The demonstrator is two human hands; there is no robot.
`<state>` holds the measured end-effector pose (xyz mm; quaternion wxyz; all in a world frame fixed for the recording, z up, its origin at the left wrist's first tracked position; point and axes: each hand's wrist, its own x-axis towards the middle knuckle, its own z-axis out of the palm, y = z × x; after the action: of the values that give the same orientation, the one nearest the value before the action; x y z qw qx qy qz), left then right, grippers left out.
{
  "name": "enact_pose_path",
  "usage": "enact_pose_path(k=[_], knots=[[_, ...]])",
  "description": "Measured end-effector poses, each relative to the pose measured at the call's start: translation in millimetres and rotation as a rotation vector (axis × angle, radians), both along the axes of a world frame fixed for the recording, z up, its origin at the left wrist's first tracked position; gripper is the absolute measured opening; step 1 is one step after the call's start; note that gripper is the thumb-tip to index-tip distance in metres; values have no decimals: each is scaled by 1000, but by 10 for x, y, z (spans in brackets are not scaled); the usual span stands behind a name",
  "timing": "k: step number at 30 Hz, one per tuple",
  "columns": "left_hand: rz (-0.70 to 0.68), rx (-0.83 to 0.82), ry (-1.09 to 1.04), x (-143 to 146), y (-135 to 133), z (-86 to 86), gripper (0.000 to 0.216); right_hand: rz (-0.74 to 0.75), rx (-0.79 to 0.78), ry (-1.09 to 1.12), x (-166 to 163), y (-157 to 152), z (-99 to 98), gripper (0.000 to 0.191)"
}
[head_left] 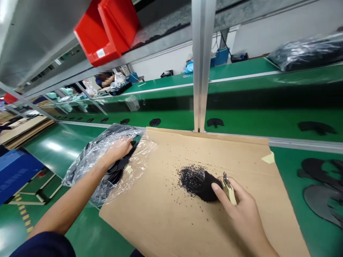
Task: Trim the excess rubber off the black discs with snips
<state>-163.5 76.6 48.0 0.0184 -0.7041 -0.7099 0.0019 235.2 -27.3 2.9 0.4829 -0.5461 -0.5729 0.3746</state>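
My right hand (242, 203) is closed around small nippers (228, 187) with cream handles. Its thumb also presses on a flat, curved black piece (207, 187). Beneath that piece lies a heap of tiny black trimmings (189, 178), scattered over brown cardboard (158, 221). On the left, my left hand (122, 148) reaches over the opening of a clear plastic bag (85, 164). Its fingers are bent onto the edge of a black flat piece (125, 159); the fingertips are partly hidden. More black pieces (114, 175) are stacked inside the bag.
Black parts lie at the right on the green table (284, 157). A metal post (200, 67) rises behind the cardboard. Behind it, a green conveyor (177, 117) carries spaced black pieces. A red bin (107, 32) hangs overhead. Another person (105, 79) sits across the line.
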Motion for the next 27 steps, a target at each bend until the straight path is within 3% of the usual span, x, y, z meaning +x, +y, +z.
enact_pose_path(k=[4,7,10,13,18,24,27], knots=[[-140,101,-218,498,-489,4,24,-18,-99,88,3,-15,-2,23],[-402,101,-927,1116,-777,-63,24,-20,-180,186,-24,-25,-20,26],[-489,-52,-1232,1689,-845,-178,26,-15,-225,294,-56,-35,-17,31],[-517,22,-1243,1971,-793,-311,24,19,-258,364,-71,-48,16,33],[-653,194,-1073,1958,-783,-454,24,22,-271,328,-104,-67,59,27],[-531,206,-1075,1927,-813,-468,16,38,-280,208,-175,-87,48,25],[-543,238,-1029,1924,-794,-488,17,36,-268,186,-188,-96,34,27]])
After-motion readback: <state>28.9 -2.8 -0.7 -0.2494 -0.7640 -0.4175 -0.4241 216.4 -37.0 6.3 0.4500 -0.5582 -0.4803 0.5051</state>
